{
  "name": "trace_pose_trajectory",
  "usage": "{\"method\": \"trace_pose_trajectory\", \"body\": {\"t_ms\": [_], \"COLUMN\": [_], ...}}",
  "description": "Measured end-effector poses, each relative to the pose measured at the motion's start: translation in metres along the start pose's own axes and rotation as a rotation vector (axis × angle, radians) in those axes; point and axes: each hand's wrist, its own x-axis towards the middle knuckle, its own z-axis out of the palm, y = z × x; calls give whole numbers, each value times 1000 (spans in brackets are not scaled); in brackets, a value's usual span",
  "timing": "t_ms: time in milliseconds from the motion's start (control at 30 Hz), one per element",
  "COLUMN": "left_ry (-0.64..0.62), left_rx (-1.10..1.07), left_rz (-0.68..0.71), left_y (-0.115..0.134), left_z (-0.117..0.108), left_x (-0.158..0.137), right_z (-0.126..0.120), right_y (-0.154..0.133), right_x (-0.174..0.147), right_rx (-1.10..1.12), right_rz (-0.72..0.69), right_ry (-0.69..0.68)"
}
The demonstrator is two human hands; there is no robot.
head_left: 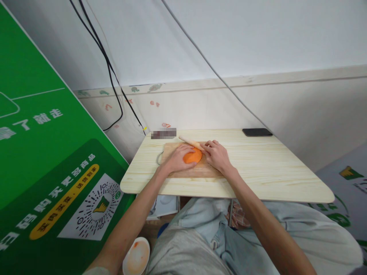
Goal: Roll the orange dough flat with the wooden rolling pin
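A flat round piece of orange dough (192, 156) lies on a wooden cutting board (187, 172) in the middle of the table. My left hand (178, 157) curves around the dough's left side, its thumb at the near edge and its fingers at the far edge. The fingers of my right hand (217, 154) are closed over the right end of a slim wooden rolling pin (187, 140). The pin slants across the far side of the dough, its left end pointing away from me. My right palm hides the pin's near end.
A black phone (257, 132) lies at the table's far right edge, and a blurred-out dark item (163, 133) at the far left. A metal handle (159, 158) sticks out from the board. A white bowl (136, 256) with orange traces stands below, left of my lap.
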Motion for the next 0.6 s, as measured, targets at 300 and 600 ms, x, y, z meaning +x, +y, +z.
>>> {"method": "trace_pose_trajectory", "body": {"t_ms": [300,600], "left_ry": [-6,8], "left_rx": [-28,117], "left_rz": [21,-48], "left_y": [-3,10], "left_z": [-1,-5], "left_x": [-1,-1], "right_z": [-3,-5], "right_y": [-7,-9], "right_x": [1,0], "right_rx": [-35,-69], "right_rz": [109,208], "right_ry": [-21,-30]}}
